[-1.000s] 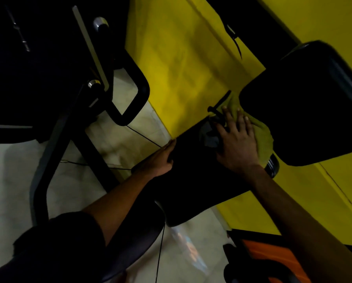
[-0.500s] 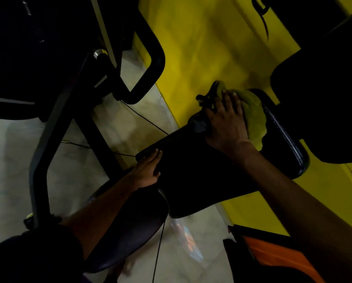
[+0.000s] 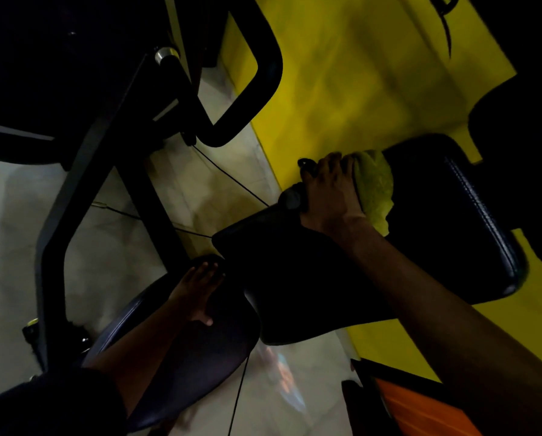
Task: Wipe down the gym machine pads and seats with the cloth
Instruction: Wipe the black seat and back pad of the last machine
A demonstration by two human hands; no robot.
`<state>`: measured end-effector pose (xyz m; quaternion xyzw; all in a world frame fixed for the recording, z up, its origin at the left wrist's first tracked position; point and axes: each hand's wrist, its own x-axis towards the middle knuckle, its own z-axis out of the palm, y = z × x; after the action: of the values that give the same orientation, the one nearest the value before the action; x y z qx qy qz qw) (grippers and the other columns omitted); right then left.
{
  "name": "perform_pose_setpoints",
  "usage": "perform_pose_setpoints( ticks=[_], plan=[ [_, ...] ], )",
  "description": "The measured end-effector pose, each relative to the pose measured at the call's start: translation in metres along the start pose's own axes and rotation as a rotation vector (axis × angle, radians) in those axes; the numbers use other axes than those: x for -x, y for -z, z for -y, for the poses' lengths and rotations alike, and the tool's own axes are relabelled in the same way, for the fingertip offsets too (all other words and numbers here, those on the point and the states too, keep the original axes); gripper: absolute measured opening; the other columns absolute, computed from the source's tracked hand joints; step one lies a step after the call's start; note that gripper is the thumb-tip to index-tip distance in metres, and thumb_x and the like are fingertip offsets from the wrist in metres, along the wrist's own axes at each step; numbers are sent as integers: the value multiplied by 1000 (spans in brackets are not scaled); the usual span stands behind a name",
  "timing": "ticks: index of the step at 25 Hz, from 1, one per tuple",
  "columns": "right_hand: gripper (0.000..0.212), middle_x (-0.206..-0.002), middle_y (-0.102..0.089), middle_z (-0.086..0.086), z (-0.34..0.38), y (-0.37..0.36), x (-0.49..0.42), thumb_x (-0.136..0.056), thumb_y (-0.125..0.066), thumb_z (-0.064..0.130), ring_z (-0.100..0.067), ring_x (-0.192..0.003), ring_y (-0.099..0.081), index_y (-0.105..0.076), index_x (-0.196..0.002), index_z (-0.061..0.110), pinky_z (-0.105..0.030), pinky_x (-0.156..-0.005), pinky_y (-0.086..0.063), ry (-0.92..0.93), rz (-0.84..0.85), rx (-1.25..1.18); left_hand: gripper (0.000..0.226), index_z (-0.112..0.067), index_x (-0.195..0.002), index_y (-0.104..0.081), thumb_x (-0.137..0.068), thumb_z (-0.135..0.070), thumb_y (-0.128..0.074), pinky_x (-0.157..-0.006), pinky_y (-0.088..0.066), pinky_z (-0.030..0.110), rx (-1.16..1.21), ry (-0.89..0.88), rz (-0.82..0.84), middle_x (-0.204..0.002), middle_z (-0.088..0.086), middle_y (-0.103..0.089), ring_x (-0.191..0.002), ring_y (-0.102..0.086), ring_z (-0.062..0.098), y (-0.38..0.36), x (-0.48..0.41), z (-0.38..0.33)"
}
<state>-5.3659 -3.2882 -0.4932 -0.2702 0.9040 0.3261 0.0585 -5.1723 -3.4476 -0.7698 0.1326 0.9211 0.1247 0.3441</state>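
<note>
A yellow-green cloth [image 3: 375, 184] lies bunched on the far end of a black padded seat back [image 3: 436, 234]. My right hand [image 3: 329, 193] presses down on the cloth's left part, its fingers reaching over the pad's far edge by a black knob [image 3: 291, 198]. Lower left, my left hand [image 3: 200, 287] rests with straight fingers on the round dark seat [image 3: 184, 347], its fingertips at the lower corner of the black pad. A second black pad [image 3: 521, 127] hangs at the right edge.
The black machine frame [image 3: 74, 190] and a looped handle [image 3: 257, 83] stand at the left and top. Thin cables [image 3: 231, 180] cross the pale tiled floor [image 3: 112, 253]. A yellow wall [image 3: 357, 73] is behind the pad. An orange and black object [image 3: 414, 404] sits bottom right.
My right hand has slid the cloth left and toward the pad's far edge. My left hand has dropped from the pad's side down onto the round seat. The view has moved closer.
</note>
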Motion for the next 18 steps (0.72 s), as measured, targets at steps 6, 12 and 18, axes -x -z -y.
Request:
perform_pose_setpoints(
  ticks=[6,12,18],
  plan=[
    [89,-140,-42,-30,76,-44,-25,-76,-65,42,-50,-135,-34,-32,-151,7,-57,-115,-20,45,87,-58,128,-23,-154,15,-69,-70,-69,-115,17,36,117,-63,-106,-159,3,28,-137,34,20,-24,-13,20],
    [86,-147,-40,-30,85,-77,-14,-61,-76,29,-50,-136,-36,-52,-141,11,-56,-116,-15,87,-36,-143,126,-25,-156,11,-69,-68,-71,-116,16,38,141,-59,-143,-156,0,32,-136,35,17,-21,-8,16],
    [90,-155,-23,-31,138,-91,-43,-77,-68,34,-48,-144,-21,-28,-155,15,-57,-117,-11,153,153,-161,130,-20,-156,10,-67,-67,-72,-117,15,36,187,-59,-208,-156,0,31,-141,30,14,-24,-6,17]
  ],
)
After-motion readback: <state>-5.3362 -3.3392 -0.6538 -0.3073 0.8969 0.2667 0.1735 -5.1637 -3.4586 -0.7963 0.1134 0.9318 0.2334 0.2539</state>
